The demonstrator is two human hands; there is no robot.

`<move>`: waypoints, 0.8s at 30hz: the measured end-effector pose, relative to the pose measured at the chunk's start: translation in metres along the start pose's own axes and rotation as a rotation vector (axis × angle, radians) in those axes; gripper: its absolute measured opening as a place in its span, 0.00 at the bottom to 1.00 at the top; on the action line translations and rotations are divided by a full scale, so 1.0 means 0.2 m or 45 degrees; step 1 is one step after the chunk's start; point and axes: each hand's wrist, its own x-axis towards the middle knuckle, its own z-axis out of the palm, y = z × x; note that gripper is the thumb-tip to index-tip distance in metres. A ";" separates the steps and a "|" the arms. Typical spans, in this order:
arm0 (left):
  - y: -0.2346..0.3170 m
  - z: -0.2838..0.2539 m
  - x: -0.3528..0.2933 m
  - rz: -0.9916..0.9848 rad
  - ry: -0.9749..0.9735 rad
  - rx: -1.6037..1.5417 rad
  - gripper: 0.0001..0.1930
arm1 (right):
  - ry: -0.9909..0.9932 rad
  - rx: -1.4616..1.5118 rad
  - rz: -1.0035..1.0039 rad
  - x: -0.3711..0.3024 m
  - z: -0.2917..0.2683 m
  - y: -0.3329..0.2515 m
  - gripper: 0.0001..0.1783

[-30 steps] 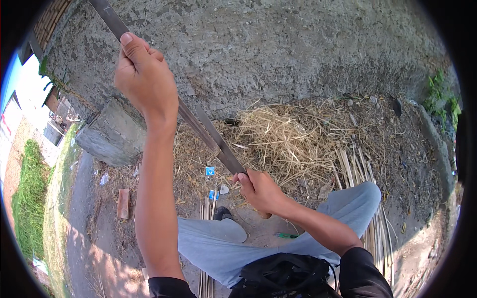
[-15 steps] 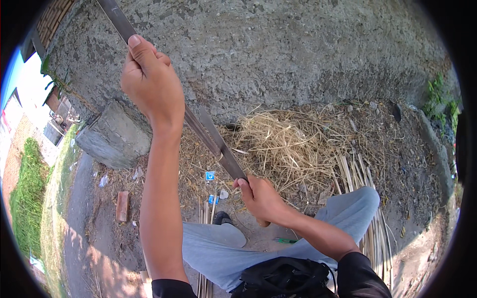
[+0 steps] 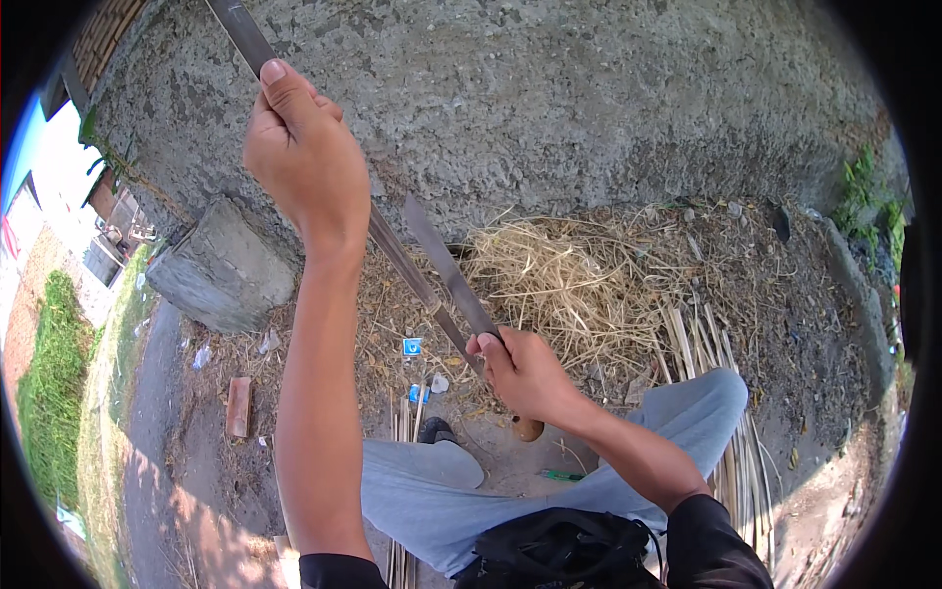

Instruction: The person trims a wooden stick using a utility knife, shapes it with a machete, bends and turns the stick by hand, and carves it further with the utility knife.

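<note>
My left hand (image 3: 309, 162) is raised in front of the wall, fingers wrapped round a long dark bamboo strip (image 3: 404, 263). The strip slants from the upper left down toward my right hand, with a pale joint partway along. My right hand (image 3: 528, 375) grips a knife (image 3: 449, 265) with a long dark blade and a round wooden handle end below the fist. The blade points up and left beside the strip, with a narrow gap between them toward its tip. The strip's lower end passes by my right fingers; whether they touch it I cannot tell.
A rough grey wall (image 3: 589, 108) rises ahead, with a heap of pale shavings (image 3: 559, 285) at its foot. A stone block (image 3: 226, 267) and a brick (image 3: 238, 407) lie left. Pale strips (image 3: 731, 481) lie by my right knee, and a green-handled tool (image 3: 561, 475) between my legs.
My right hand and the knife have shifted slightly up and right, and the blade has come away from the strip. My left hand has moved slightly right with the strip.
</note>
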 end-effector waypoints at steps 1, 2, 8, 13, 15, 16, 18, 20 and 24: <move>0.00 0.00 0.00 -0.005 0.002 0.004 0.20 | 0.124 0.057 -0.049 0.00 -0.05 -0.07 0.16; 0.00 0.00 0.00 0.014 0.014 0.009 0.21 | 0.248 0.114 -0.096 0.00 -0.08 -0.14 0.16; 0.04 0.07 -0.03 0.053 0.009 0.087 0.23 | 0.735 0.451 -0.349 0.05 0.03 -0.08 0.14; 0.02 0.08 -0.10 0.025 -0.007 0.103 0.26 | 0.052 -0.183 0.006 -0.01 0.08 0.10 0.15; 0.04 0.13 -0.08 0.090 -0.009 0.165 0.26 | 0.206 -0.123 -0.034 0.01 0.10 0.07 0.15; 0.03 0.13 -0.08 0.093 -0.008 0.161 0.26 | 0.209 -0.125 -0.038 0.00 0.10 0.07 0.15; -0.01 0.13 -0.07 0.121 -0.004 0.225 0.26 | 0.150 -0.121 0.028 -0.02 0.09 0.07 0.16; -0.03 0.12 -0.05 0.083 -0.018 0.131 0.24 | 0.130 -0.131 0.013 0.00 0.08 0.09 0.16; -0.03 0.07 -0.02 -0.065 -0.092 -0.175 0.22 | -0.029 -0.119 0.122 0.01 0.00 0.01 0.17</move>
